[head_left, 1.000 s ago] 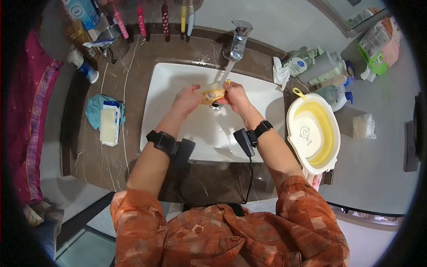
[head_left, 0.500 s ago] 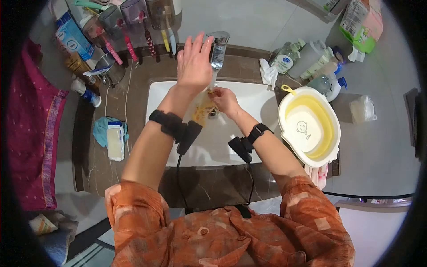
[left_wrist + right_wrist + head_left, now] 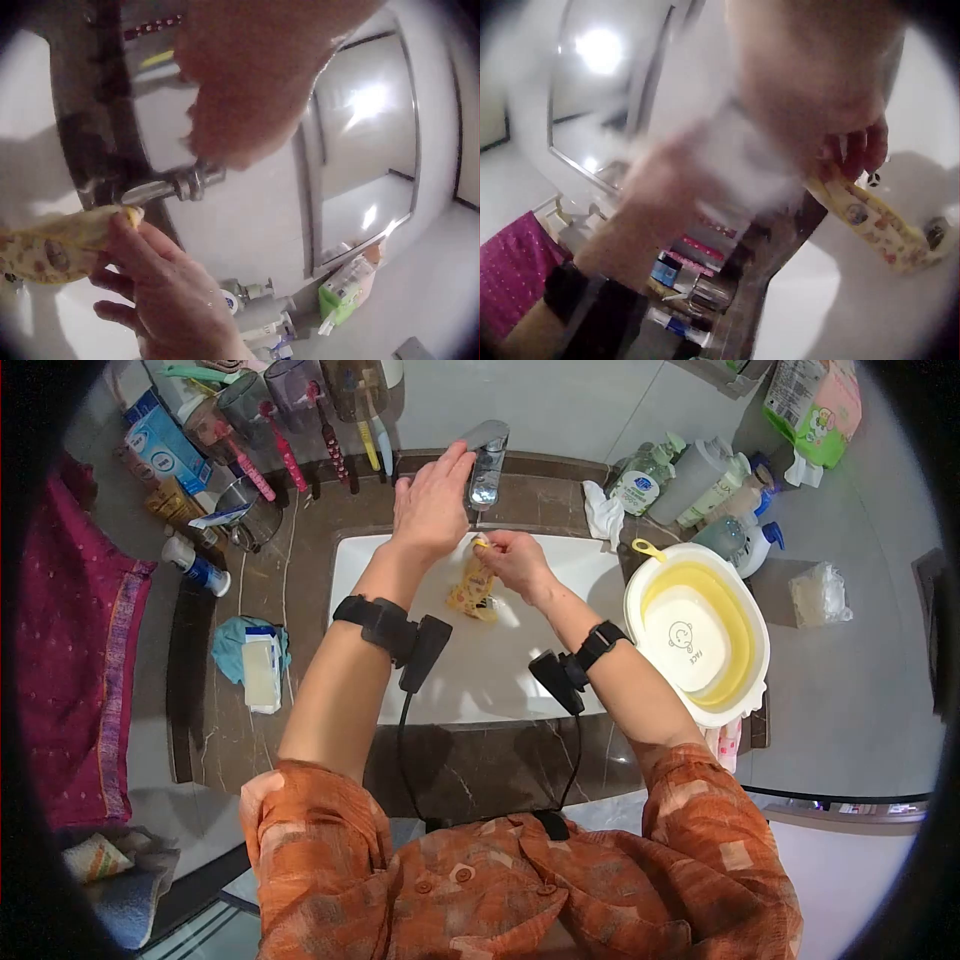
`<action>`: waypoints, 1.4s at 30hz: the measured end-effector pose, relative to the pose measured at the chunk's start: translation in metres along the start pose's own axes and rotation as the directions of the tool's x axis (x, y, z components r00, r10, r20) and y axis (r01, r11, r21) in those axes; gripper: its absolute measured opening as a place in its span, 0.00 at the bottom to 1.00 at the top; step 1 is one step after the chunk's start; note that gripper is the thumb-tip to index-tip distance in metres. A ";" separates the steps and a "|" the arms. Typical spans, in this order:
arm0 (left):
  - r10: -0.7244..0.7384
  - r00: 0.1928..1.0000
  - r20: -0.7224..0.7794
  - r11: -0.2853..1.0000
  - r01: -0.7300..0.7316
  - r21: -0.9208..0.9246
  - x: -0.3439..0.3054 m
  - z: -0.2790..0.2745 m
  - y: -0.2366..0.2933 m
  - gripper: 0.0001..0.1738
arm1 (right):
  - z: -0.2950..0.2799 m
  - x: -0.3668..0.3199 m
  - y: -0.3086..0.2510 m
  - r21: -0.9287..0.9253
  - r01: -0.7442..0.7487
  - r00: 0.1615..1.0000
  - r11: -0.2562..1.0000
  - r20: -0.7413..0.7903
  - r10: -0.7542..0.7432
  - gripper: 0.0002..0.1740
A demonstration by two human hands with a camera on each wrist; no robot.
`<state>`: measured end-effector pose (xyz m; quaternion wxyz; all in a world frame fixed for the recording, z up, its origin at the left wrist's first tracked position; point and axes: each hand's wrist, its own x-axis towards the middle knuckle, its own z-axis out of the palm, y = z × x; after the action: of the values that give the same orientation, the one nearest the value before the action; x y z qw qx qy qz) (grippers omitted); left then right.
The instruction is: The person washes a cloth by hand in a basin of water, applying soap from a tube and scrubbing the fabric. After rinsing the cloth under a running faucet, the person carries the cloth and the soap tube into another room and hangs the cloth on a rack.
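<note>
In the head view my left hand (image 3: 430, 505) is at the chrome tap (image 3: 487, 465), its fingers extended beside the lever. My right hand (image 3: 518, 565) pinches one end of a small wet yellow printed cloth (image 3: 468, 596), which hangs down into the white sink (image 3: 420, 680). The left wrist view shows this cloth (image 3: 52, 251) with a yellow edging and a round printed figure, thumb and fingertips on its end. In the right wrist view the cloth (image 3: 881, 225) dangles below the curled fingers. No stream shows under the spout.
A yellow-and-white basin (image 3: 738, 660) stands right of the sink, with pump bottles (image 3: 640, 485) behind it. Toothbrushes (image 3: 285, 465) and cups line the back left. A soap bar (image 3: 260, 672) lies on the left counter by a teal cloth (image 3: 232, 645).
My left hand has left the cloth and gone up to the tap. The running water has stopped. The right hand alone holds the cloth, now hanging lengthwise.
</note>
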<state>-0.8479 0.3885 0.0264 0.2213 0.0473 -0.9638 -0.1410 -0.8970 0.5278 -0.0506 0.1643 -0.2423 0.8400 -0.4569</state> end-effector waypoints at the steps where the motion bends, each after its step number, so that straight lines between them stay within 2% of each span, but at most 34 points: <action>1: 0.024 0.999 -0.026 0.996 -0.026 -0.083 -0.001 0.001 -0.003 0.30 | -0.004 -0.002 -0.005 0.084 -0.041 0.998 0.996 0.046 0.037 0.11; 2: 0.044 0.997 -0.058 0.985 -0.053 -0.166 -0.001 0.001 -0.006 0.30 | -0.009 -0.003 -0.011 0.163 -0.083 0.993 0.983 0.095 0.068 0.10; 3: 0.038 0.997 -0.064 0.985 -0.049 -0.165 -0.008 0.002 -0.009 0.30 | -0.015 -0.007 -0.020 0.158 -0.078 0.993 0.984 0.099 0.063 0.10; 5: -0.009 0.988 -0.154 0.965 -0.032 -0.262 -0.033 0.004 -0.012 0.36 | -0.026 -0.017 -0.042 0.320 -0.119 0.986 0.940 0.153 0.073 0.09; 6: -0.004 0.989 -0.150 0.967 -0.035 -0.254 -0.046 0.012 -0.012 0.36 | -0.031 -0.019 -0.050 0.330 -0.118 0.986 0.937 0.153 0.071 0.09; 8: -0.047 0.994 0.096 0.916 0.082 -0.394 -0.075 0.033 -0.011 0.39 | -0.037 -0.026 -0.064 0.437 -0.162 0.969 0.885 0.238 0.060 0.10; 9: -0.049 0.993 0.104 0.918 0.085 -0.388 -0.083 0.036 -0.007 0.39 | -0.040 -0.030 -0.072 0.444 -0.167 0.968 0.880 0.242 0.062 0.10; 10: -0.169 0.951 0.259 0.532 0.309 -0.788 -0.089 0.039 -0.001 0.34 | -0.042 -0.035 -0.080 0.522 -0.157 0.962 0.838 0.273 0.010 0.11; 11: -0.193 0.926 0.325 0.318 0.373 -0.872 -0.091 0.043 0.000 0.31 | -0.046 -0.041 -0.087 0.594 -0.150 0.953 0.791 0.299 -0.044 0.12; 12: -0.217 0.895 0.390 0.069 0.413 -0.908 -0.093 0.046 0.001 0.29 | -0.051 -0.047 -0.092 0.638 -0.112 0.964 0.762 0.254 -0.071 0.13; 13: -0.240 0.859 0.453 -0.169 0.422 -0.891 -0.096 0.049 0.003 0.27 | -0.053 -0.049 -0.090 0.635 -0.115 0.964 0.764 0.257 -0.069 0.13; 15: -0.343 0.819 0.461 0.319 0.563 -0.762 -0.102 0.047 -0.002 0.21 | -0.060 -0.052 -0.082 0.642 -0.081 0.990 0.763 0.139 -0.011 0.11; 16: -0.342 0.818 0.462 0.318 0.564 -0.762 -0.106 0.050 -0.007 0.21 | -0.067 -0.048 -0.054 0.378 -0.121 0.992 0.918 0.001 0.130 0.17; 17: -0.350 0.835 0.424 0.318 0.531 -0.785 -0.112 0.056 -0.016 0.19 | -0.058 -0.045 -0.026 0.379 -0.120 0.992 0.918 -0.002 0.130 0.17; 18: -0.359 0.851 0.384 0.318 0.499 -0.806 -0.115 0.059 -0.020 0.17 | -0.047 -0.044 0.000 0.159 -0.050 0.992 0.986 -0.105 0.068 0.20; 19: -0.358 0.851 0.385 0.320 0.499 -0.805 -0.115 0.053 -0.015 0.17 | -0.042 -0.050 0.002 -0.075 0.001 0.982 0.997 -0.189 -0.015 0.24; 21: -0.270 0.887 0.375 0.742 0.440 -0.507 -0.116 0.043 -0.003 0.22 | -0.013 -0.068 -0.006 0.086 0.063 0.995 0.994 0.074 -0.069 0.29; 22: -0.262 0.885 0.384 0.748 0.438 -0.499 -0.117 0.043 -0.001 0.22 | 0.001 -0.068 -0.004 0.097 0.055 0.996 0.994 0.066 -0.062 0.29; 24: -0.188 0.887 0.423 0.787 0.393 -0.475 -0.119 0.043 0.001 0.25 | 0.024 -0.068 0.004 -0.022 0.379 0.915 0.925 0.158 -0.371 0.26; 25: -0.174 0.881 0.441 0.797 0.389 -0.462 -0.124 0.043 -0.003 0.25 | 0.026 -0.067 0.008 -0.008 0.364 0.923 0.931 0.139 -0.360 0.26; 27: -0.160 0.942 0.294 0.657 0.324 -0.680 -0.135 0.037 -0.009 0.21 | 0.026 -0.064 0.008 -0.099 0.163 0.973 0.982 0.181 -0.144 0.20; 28: -0.152 0.940 0.307 0.663 0.327 -0.673 -0.139 0.030 -0.007 0.21 | 0.023 -0.068 0.002 -0.109 0.141 0.986 0.984 0.101 -0.130 0.15; 29: -0.371 0.797 0.477 0.442 0.603 -0.664 -0.142 0.020 -0.006 0.21 | 0.024 -0.070 0.002 -0.100 0.134 0.988 0.986 0.094 -0.124 0.15; 30: -0.519 0.572 0.636 0.155 0.794 -0.588 -0.145 0.011 -0.002 0.21 | 0.024 -0.071 0.002 -0.060 0.153 0.986 0.986 0.077 -0.148 0.15; 31: -0.519 0.571 0.636 0.161 0.796 -0.584 -0.151 0.014 -0.003 0.21 | 0.024 -0.072 0.002 -0.022 0.175 0.983 0.984 0.062 -0.174 0.15; 32: -0.336 0.436 0.835 -0.156 0.849 -0.505 -0.159 0.022 -0.006 0.25 | 0.026 -0.075 0.001 -0.015 0.174 0.983 0.985 0.059 -0.173 0.15; 33: -0.081 0.318 0.944 -0.432 0.843 -0.321 -0.164 0.023 -0.005 0.29 | 0.027 -0.082 -0.002 -0.060 0.322 0.945 0.945 0.077 -0.317 0.14; 34: 0.051 0.432 0.900 -0.503 0.790 -0.351 -0.169 0.024 0.002 0.33 | 0.029 -0.088 -0.005 -0.103 0.463 0.885 0.880 0.100 -0.454 0.14; 35: 0.049 0.430 0.901 -0.501 0.792 -0.351 -0.168 0.027 0.005 0.33 | 0.031 -0.094 -0.008 -0.100 0.463 0.886 0.881 0.097 -0.454 0.14; 37: -0.136 0.473 0.871 -0.789 0.480 -0.384 -0.167 0.040 0.004 0.26 | 0.029 -0.108 -0.017 0.064 0.474 0.822 0.878 0.326 -0.468 0.12; 38: -0.104 0.508 0.855 -0.808 0.458 -0.370 -0.175 0.065 -0.019 0.21 | 0.027 -0.111 -0.022 0.141 0.439 0.813 0.887 0.358 -0.459 0.11; 39: -0.104 0.509 0.855 -0.810 0.456 -0.370 -0.175 0.065 -0.020 0.21 | 0.025 -0.111 -0.022 0.140 0.439 0.813 0.887 0.359 -0.459 0.11; 41: -0.087 0.559 0.825 -0.701 0.554 -0.449 -0.175 0.064 -0.020 0.17 | 0.020 -0.108 -0.021 0.206 0.435 0.777 0.876 0.405 -0.481 0.13; 42: -0.083 0.556 0.827 -0.698 0.560 -0.446 -0.176 0.066 -0.019 0.17 | 0.013 -0.106 -0.022 0.207 0.433 0.781 0.877 0.400 -0.480 0.13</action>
<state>-0.7187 0.4137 -0.1087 -0.0880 0.2493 -0.2441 -0.9330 -0.7967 0.5677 -0.0330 0.2463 -0.5260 0.6720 -0.4595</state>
